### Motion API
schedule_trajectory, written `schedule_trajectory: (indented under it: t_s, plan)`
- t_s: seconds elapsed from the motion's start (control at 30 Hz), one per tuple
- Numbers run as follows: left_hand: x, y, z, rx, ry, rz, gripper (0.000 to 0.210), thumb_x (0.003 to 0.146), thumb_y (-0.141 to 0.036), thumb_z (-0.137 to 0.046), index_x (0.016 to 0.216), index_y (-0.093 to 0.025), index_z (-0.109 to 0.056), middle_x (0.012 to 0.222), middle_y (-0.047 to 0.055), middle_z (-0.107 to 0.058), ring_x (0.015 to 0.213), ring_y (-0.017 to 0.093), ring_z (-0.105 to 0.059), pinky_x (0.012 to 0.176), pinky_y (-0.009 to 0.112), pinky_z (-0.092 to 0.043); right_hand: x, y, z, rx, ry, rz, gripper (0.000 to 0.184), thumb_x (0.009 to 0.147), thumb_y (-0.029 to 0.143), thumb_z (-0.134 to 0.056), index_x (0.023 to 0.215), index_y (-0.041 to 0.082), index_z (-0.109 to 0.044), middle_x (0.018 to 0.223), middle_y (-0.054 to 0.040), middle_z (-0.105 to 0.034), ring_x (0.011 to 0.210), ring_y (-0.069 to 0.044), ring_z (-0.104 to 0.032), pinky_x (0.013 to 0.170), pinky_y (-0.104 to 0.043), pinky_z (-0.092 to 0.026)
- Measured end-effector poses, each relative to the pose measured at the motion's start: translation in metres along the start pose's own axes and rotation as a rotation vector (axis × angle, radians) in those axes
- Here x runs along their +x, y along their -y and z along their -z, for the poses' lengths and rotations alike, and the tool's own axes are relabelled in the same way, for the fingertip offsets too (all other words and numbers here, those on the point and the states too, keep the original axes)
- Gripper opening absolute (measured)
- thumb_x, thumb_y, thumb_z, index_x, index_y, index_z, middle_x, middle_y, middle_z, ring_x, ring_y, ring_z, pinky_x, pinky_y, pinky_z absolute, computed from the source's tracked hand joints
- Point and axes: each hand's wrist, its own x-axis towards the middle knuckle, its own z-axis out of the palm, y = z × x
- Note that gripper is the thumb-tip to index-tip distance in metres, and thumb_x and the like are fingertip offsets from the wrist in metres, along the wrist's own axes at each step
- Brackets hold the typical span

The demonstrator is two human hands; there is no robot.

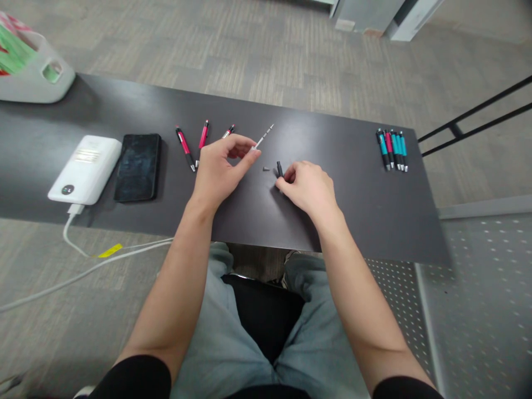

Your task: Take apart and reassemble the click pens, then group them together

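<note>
Between the thumb and fingers of my left hand (218, 169) is a thin white pen refill (265, 135), slanting up and to the right above the table. My right hand (311, 185) is closed around a black pen barrel piece (280, 168), one end of which sticks out past the fingertips; the rest is hidden. A small dark pen tip (266, 169) lies on the table between both hands. Just beyond and left of my left hand are a red pen (185, 148), another red pen (203, 134) and a third pen (228, 131), the latter two partly covered by the hand.
Several teal and red pens (393, 150) lie in a row at the right end of the dark table (353, 216). On the left are a black phone (138, 167), a white power bank (86, 170) with a cable (70, 233), and a white container (37, 83).
</note>
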Motion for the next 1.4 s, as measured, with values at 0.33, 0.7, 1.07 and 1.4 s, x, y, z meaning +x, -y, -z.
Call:
schedule_trajectory:
  t_s: [0.33,0.7,1.07,1.4]
  plan:
    - [0.001,-0.013,0.001,-0.012,0.1,0.056,0.016,0.094,-0.04,-0.075,0.103,-0.028,-0.076,0.092,-0.002,-0.077,0.085,0.021,-0.071,0.083,0.04,-0.058,0.014,-0.055,-0.015,0.848,-0.015,0.031,0.014,0.088,0.033,-0.074,0.079,0.03,-0.064,0.077,-0.0008,-0.069,0.065,-0.022,-0.068,0.061,-0.042,-0.06]
    - [0.002,-0.024,-0.022,-0.033,0.217,0.018,0.01,0.094,-0.038,-0.075,0.101,-0.033,-0.078,0.094,0.001,-0.078,0.085,0.025,-0.073,0.081,0.042,-0.059,0.001,-0.076,0.019,1.073,-0.261,0.063,0.012,0.085,0.034,-0.084,0.096,0.035,-0.08,0.092,-0.0021,-0.07,0.074,-0.019,-0.059,0.065,-0.035,-0.061]
    - [0.002,-0.033,-0.037,-0.024,0.325,-0.022,0.015,0.096,-0.048,-0.071,0.102,-0.037,-0.079,0.094,0.0,-0.078,0.085,0.026,-0.073,0.08,0.043,-0.058,-0.007,-0.089,0.031,0.97,-0.406,0.095,0.013,0.089,0.036,-0.082,0.1,0.042,-0.084,0.104,-0.0021,-0.073,0.073,-0.021,-0.063,0.068,-0.039,-0.059]
    - [0.003,-0.033,-0.04,-0.027,0.366,-0.025,0.014,0.095,-0.046,-0.072,0.102,-0.037,-0.08,0.095,-0.001,-0.079,0.085,0.026,-0.073,0.078,0.042,-0.055,-0.009,-0.09,0.031,0.962,-0.411,0.1,0.012,0.088,0.036,-0.083,0.099,0.042,-0.084,0.099,-0.0021,-0.071,0.07,-0.019,-0.063,0.065,-0.038,-0.058]
